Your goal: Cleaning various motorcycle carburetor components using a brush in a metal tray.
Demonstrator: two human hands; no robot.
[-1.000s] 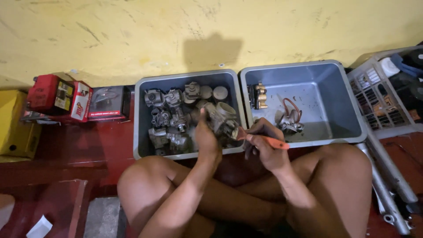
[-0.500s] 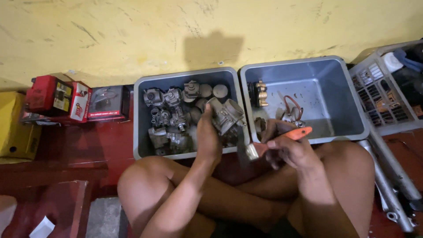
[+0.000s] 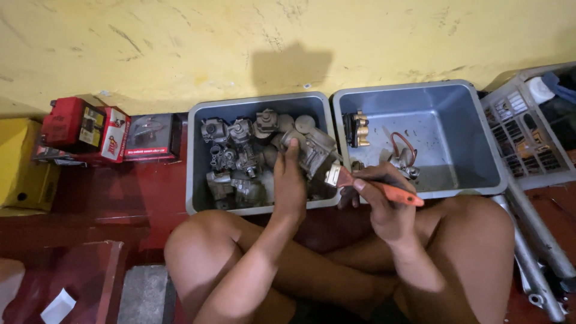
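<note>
Packages: red boxes [image 3: 90, 126] stand in a row against the yellow wall [image 3: 180, 42] at the left; beside them lies a dark flat pack with a clear window [image 3: 150, 137], and at the far left sits a yellow carton [image 3: 21, 162].
Labels: white and yellow panels show on the red boxes; the print is too small to tell.
Left tub: a grey plastic tub [image 3: 198, 180] on the red floor [image 3: 120, 192] holds a heap of grey metal carburettor-like parts [image 3: 237, 162].
Right tub: a second grey tub [image 3: 474, 132], just beside the first, holds a brass-coloured fitting [image 3: 358, 129] near its left wall and a small part with a red wire loop [image 3: 403, 153].
Left hand: the left hand [image 3: 289, 186] is closed around one grey metal part [image 3: 309, 150], holding it over the left tub's right end.
Right hand: the right hand [image 3: 384, 204] grips a paintbrush with an orange handle [image 3: 384, 191]; its bristle end touches the held part.
Hands: both are shut on what they hold, above the person's crossed bare legs [image 3: 240, 264].
In the way: the left hand hides the lower side of the held part.
Right edge: a pale slatted crate [image 3: 522, 132] and grey metal tubes [image 3: 540, 240] lie beside the right tub.
</note>
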